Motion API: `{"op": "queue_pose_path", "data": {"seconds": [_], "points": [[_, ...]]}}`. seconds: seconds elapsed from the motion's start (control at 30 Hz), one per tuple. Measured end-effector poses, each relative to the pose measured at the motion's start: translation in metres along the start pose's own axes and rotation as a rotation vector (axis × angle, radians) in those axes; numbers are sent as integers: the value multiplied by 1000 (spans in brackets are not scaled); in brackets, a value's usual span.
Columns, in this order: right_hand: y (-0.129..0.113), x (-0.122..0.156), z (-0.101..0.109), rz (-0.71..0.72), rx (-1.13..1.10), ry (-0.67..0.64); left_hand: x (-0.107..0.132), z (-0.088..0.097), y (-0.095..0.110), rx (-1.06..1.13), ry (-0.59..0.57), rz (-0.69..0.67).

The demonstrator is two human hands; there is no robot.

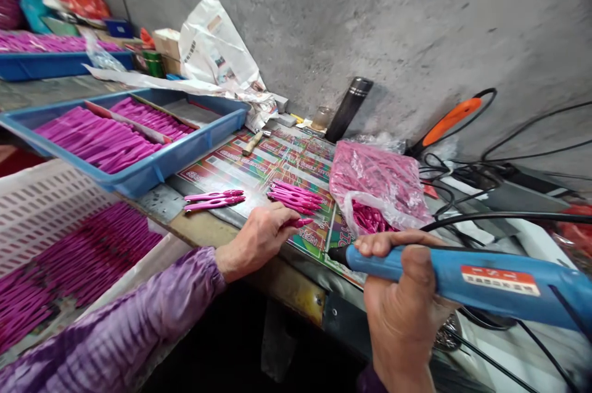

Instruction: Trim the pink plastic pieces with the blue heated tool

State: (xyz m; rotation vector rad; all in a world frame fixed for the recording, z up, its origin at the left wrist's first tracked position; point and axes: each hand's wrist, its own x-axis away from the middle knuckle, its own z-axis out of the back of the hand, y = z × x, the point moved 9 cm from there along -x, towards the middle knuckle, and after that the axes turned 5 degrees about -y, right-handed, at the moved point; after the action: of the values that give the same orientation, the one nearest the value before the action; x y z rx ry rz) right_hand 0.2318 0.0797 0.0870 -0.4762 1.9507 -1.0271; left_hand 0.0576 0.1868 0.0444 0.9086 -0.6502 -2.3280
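Note:
My left hand (259,237) rests on the bench edge with its fingers pinched on a small pink plastic piece (300,222). Just beyond it lies a row of several more pink pieces (296,195), and two others (213,200) lie to the left. My right hand (402,300) is wrapped round a blue electric hand tool (462,279) whose dark tip (337,253) points left towards the held piece. A clear plastic bag full of pink parts (379,180) sits right behind the tool.
A blue tray (152,165) of pink pieces stands at the left, above a white perforated crate (41,202) holding more. A black cylinder (348,109), an orange-handled tool (451,118) and tangled black cables (462,171) line the grey wall. A printed sheet (259,165) covers the bench.

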Motion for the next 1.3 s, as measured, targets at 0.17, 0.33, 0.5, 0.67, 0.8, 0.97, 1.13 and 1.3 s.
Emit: {"op": "queue_pose_path", "data": {"seconds": [0.17,0.33,0.5,0.67,0.8,0.97,1.13,1.3], "points": [[9,-7,1,17,12,40,6,8,-4,128,36,62],[13,-19,6,50,69,145,10,5,-9,172,21,108],[16,-27,13,113,120,217,13,3,-7,200,34,109],[15,-25,19,97,116,211,15,-1,6,189,35,21],[8,-19,21,77,94,192,15,-9,19,120,-8,-81],[-3,-10,22,44,65,154,11,-41,30,-154,-225,-131],[-11,-3,24,4,37,128,4,-64,36,-389,-342,-163],[-18,-1,25,-24,12,140,1,-72,41,-458,-403,-155]]}}
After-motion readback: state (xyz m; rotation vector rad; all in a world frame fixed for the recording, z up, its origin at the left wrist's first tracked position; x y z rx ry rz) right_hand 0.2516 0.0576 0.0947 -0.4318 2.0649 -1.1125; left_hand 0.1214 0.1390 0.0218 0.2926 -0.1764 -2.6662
